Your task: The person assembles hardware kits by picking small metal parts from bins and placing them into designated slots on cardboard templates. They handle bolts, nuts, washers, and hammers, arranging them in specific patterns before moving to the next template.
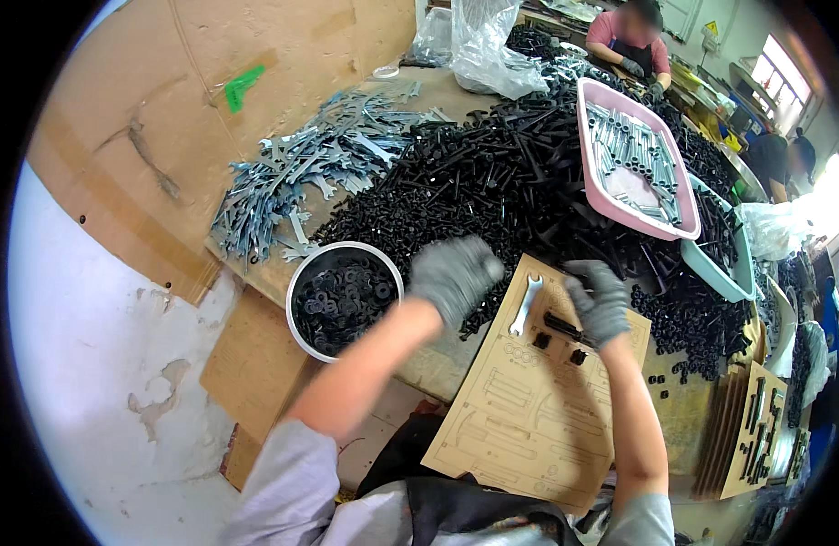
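My left hand (456, 280), in a grey glove and smeared by motion, hovers at the near edge of a heap of small black bolts (410, 205). Whether it holds anything is not visible. Over the right side of a printed cardboard sheet (492, 409) is my right hand (603, 308), also gloved, its thumb and fingers apart with nothing seen between them. On the sheet lie a silver open-end wrench (527, 305), black bolts (562, 325) beside my right fingers, and two small black nuts, one a nut (541, 340) left of the other (579, 357).
A metal bowl of black washers (342, 296) stands left of my left hand. Silver wrenches (301, 168) are piled at back left. A pink tray (590, 177) of metal tubes and a teal tray (711, 264) sit right. Stacked cardboard sheets (756, 437) stand lower right. A co-worker (629, 45) works far back.
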Demonstrator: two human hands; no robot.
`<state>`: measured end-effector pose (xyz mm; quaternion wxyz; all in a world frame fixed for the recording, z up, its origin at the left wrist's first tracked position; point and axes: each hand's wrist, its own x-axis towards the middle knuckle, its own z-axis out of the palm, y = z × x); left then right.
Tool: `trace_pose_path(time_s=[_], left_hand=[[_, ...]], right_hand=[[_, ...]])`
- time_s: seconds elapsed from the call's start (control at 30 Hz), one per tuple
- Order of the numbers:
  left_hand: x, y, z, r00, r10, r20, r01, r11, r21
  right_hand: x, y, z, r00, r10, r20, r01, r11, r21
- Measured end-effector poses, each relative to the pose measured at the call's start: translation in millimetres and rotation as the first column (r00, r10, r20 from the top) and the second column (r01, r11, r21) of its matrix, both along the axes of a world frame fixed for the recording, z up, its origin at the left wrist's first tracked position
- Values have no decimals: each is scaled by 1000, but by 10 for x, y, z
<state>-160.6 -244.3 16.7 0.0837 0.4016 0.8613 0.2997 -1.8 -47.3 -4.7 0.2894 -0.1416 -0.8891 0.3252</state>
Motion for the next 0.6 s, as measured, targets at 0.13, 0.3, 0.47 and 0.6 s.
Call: trace_pose_path(time_s=[0.13, 0.3, 0.47, 0.6], left_hand=[[-1218, -45, 192, 947, 179, -266, -223, 964, -143], [-1671, 310, 22, 951, -99, -292, -81, 834, -546], [-1675, 694, -53, 947, -148, -286, -98, 712, -696], [-1733, 657, 83, 973, -136, -188, -23, 749, -662]], right_hand=[[609, -26, 225, 995, -94, 37, 97, 991, -92], [1137, -13, 41, 991, -110, 76, 121, 980, -161], [1351, -129, 35, 984, -154, 89, 175, 931, -320], [1604, -146, 75, 972, -185, 146, 221, 929, -296]])
